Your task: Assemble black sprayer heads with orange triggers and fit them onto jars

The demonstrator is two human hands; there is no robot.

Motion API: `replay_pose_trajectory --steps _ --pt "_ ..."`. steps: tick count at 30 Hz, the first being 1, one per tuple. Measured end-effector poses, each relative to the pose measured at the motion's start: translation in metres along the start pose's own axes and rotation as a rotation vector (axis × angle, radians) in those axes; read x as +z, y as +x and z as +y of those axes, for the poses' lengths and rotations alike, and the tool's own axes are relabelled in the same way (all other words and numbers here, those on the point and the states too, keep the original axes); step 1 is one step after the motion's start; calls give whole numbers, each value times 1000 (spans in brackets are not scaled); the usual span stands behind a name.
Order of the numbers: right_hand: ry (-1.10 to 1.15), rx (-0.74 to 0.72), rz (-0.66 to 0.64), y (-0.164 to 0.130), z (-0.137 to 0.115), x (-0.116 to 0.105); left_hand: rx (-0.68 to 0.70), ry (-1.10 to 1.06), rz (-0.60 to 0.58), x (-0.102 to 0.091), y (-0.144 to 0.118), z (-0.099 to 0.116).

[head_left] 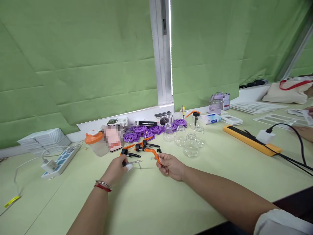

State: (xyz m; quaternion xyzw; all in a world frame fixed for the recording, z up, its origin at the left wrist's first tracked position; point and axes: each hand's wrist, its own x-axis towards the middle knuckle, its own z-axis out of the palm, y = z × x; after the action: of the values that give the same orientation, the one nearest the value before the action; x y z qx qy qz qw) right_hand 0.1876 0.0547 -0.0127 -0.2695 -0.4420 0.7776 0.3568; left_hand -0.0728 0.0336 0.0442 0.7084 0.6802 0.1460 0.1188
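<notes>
My left hand [116, 169] pinches a thin metal rod with a black cap [133, 162] just above the pale green table [151, 202]. My right hand [170, 165] grips the orange handle of a small orange-and-black pump part [153, 152]. More orange-and-black pump pieces [140, 147] lie right behind both hands. Several clear glass cups [186, 138] stand to the right of them, and purple round discs [146, 130] lie behind.
An orange-lidded container [96, 142] and a white power strip [61, 160] sit at left, an orange power strip [251, 139] with a plugged black cable at right. Boxes, a bottle [216, 103] and white trays line the window sill. Another person's hand [305, 132] shows at far right.
</notes>
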Motion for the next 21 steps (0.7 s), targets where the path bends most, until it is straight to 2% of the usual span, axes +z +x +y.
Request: replay_pose_trajectory --steps 3,6,15,18,21 --pt "9 -4 -34 -1 2 -1 -27 145 78 19 1 28" --pt "-1 3 -50 -2 3 -1 -51 185 112 29 0 40" --pt "96 -72 -66 -3 -3 -1 -163 208 171 24 -7 43" --pt "70 -45 -96 -5 -2 1 -130 181 199 27 -7 46" --pt "68 -62 -83 -4 -2 1 -73 64 226 33 -9 48"
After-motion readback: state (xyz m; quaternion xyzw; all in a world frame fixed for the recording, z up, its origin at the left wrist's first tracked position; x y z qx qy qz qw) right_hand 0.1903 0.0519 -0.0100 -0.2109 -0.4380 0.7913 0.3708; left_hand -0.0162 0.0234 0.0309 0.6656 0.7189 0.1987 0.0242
